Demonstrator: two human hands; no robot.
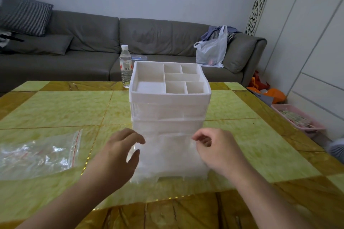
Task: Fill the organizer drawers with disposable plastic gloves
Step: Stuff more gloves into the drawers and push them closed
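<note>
White organizer (170, 98) on green-tiled bench (55, 109); bottle (125, 67) label unreadable, 11 o'clock. Left hand (119, 152) released; right hand (214, 148) grip: cannot tell.

One white organizer (170, 98) on my table (55, 109): six open compartments on top, one large and five small. Drawers (168, 113) below: the fronts blur together, so I give no count. One clear zip bag (40, 154), near left. One water bottle (125, 67), far edge. One white carrier bag (212, 50) on the one sofa (93, 46). Two cushions (24, 13), far left. One pink basket (297, 117) on the floor, right. My hands: two, left hand (119, 154) and right hand (216, 150).
</note>
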